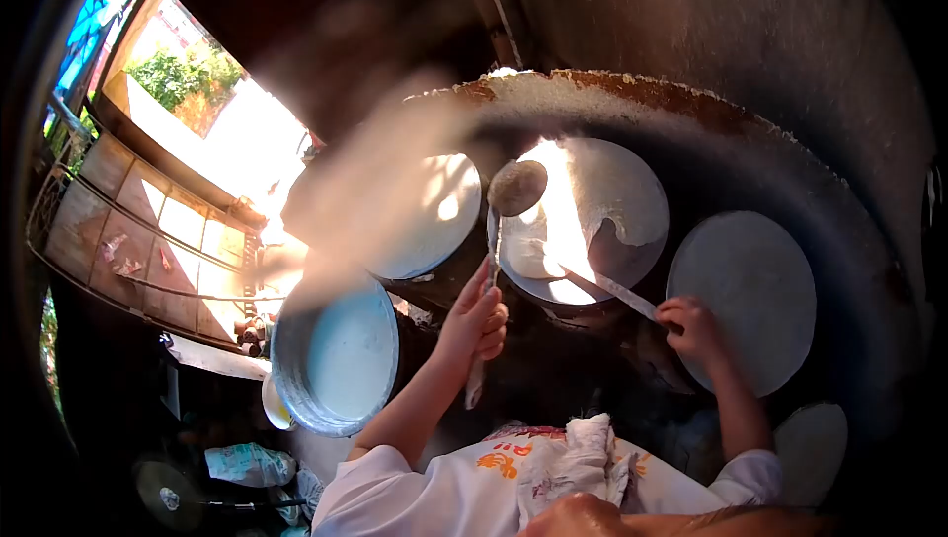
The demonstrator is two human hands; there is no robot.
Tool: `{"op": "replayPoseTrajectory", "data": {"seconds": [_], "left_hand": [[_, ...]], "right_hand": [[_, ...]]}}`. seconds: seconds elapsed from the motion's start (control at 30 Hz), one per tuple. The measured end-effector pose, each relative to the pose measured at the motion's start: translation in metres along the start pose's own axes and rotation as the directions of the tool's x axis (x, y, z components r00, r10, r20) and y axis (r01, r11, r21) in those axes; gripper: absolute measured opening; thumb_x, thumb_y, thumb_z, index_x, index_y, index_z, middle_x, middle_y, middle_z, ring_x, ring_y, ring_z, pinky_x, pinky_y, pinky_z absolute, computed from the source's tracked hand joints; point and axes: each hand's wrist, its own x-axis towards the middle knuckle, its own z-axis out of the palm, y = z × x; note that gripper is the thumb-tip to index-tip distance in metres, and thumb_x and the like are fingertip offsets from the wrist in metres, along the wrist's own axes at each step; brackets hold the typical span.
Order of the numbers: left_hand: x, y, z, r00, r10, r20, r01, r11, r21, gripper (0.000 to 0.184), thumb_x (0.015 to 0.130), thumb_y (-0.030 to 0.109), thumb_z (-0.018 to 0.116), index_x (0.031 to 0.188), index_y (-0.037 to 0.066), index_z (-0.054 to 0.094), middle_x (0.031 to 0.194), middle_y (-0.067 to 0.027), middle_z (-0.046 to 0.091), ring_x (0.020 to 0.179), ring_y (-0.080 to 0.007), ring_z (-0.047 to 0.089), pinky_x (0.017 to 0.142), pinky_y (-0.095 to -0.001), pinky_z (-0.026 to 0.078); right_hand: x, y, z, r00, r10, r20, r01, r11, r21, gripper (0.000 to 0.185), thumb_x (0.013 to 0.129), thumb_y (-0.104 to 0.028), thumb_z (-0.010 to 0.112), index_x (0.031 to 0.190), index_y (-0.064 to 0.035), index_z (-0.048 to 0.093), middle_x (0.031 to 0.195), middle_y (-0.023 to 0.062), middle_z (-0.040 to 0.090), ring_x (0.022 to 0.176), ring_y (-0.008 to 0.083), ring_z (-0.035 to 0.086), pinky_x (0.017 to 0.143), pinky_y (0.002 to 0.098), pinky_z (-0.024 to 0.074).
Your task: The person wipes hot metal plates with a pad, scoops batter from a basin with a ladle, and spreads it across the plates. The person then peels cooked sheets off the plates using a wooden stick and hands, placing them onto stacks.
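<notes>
My left hand [478,320] is closed round the handle of a ladle [518,189], whose round bowl is over the left edge of a middle round pan [632,182]. White batter lies on this pan, in part under bright sunlight. My right hand [689,328] grips a long flat spatula [622,292], and its far end reaches onto the pan's lower part. Right of it sits a round pale lid [755,290], near my right hand. Left of the ladle is another round pale surface [434,216], partly behind steam.
A large metal pot [284,364] of white liquid [351,359] stands at the lower left. A curved, crusted stove rim [671,98] runs behind the pans. Plastic bags [249,465] lie low at the left, beneath a tiled ledge [148,231]. Steam drifts at upper left.
</notes>
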Motion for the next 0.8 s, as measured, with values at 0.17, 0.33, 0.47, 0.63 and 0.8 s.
{"op": "replayPoseTrajectory", "data": {"seconds": [0.17,0.33,0.47,0.63,0.8], "left_hand": [[-0.024,0.04,-0.039,0.965,0.253,-0.073,-0.243,0.962,0.124,0.051,0.099,0.019,0.044,0.145,0.031,0.025,0.06,0.0034,0.036,0.037,-0.0031,0.025,0.033,-0.019,0.023],[-0.05,0.044,-0.092,0.936,0.337,0.099,-0.339,0.941,0.001,0.05,0.099,0.018,0.042,0.145,0.027,0.025,0.055,0.0044,0.03,0.035,-0.0037,0.023,0.031,-0.0191,0.021],[-0.081,0.063,-0.103,0.968,0.248,0.042,-0.25,0.965,0.079,0.052,0.099,0.019,0.044,0.146,0.026,0.024,0.056,0.0032,0.033,0.035,-0.0048,0.026,0.03,-0.0204,0.024],[-0.074,0.057,-0.114,0.961,0.257,0.107,-0.266,0.96,0.088,0.054,0.098,0.017,0.043,0.146,0.026,0.021,0.057,0.0029,0.035,0.036,-0.0054,0.029,0.03,-0.0207,0.026],[-0.072,0.062,-0.117,0.963,0.237,0.129,-0.257,0.952,0.17,0.053,0.099,0.015,0.042,0.147,0.025,0.022,0.055,0.0031,0.034,0.036,-0.0048,0.028,0.031,-0.0205,0.026]], "right_hand": [[0.053,-0.132,0.169,0.906,0.406,0.121,-0.328,0.491,0.807,0.035,0.083,-0.002,0.057,0.117,-0.0029,0.052,0.099,0.007,0.065,0.067,0.0083,0.057,0.056,0.0208,0.0433],[0.099,-0.146,0.333,0.782,0.608,0.135,-0.156,-0.019,0.988,0.026,0.097,-0.018,0.047,0.121,-0.0116,0.041,0.074,0.0022,0.05,0.05,0.0085,0.041,0.041,0.0237,0.0332],[0.033,-0.174,0.336,0.684,0.729,0.025,-0.047,0.011,0.999,0.033,0.096,-0.017,0.047,0.128,-0.018,0.039,0.072,0.0008,0.045,0.047,0.0072,0.037,0.039,0.0228,0.0292],[0.013,-0.172,0.304,0.548,0.829,-0.111,0.004,0.13,0.991,0.035,0.095,-0.017,0.05,0.129,-0.0184,0.043,0.072,0.0006,0.046,0.047,0.0071,0.037,0.039,0.0221,0.0301],[0.048,-0.138,0.268,0.543,0.806,-0.234,0.076,0.231,0.97,0.03,0.096,-0.019,0.05,0.126,-0.0173,0.049,0.068,0.0,0.046,0.046,0.0077,0.037,0.039,0.0219,0.0308]]}}
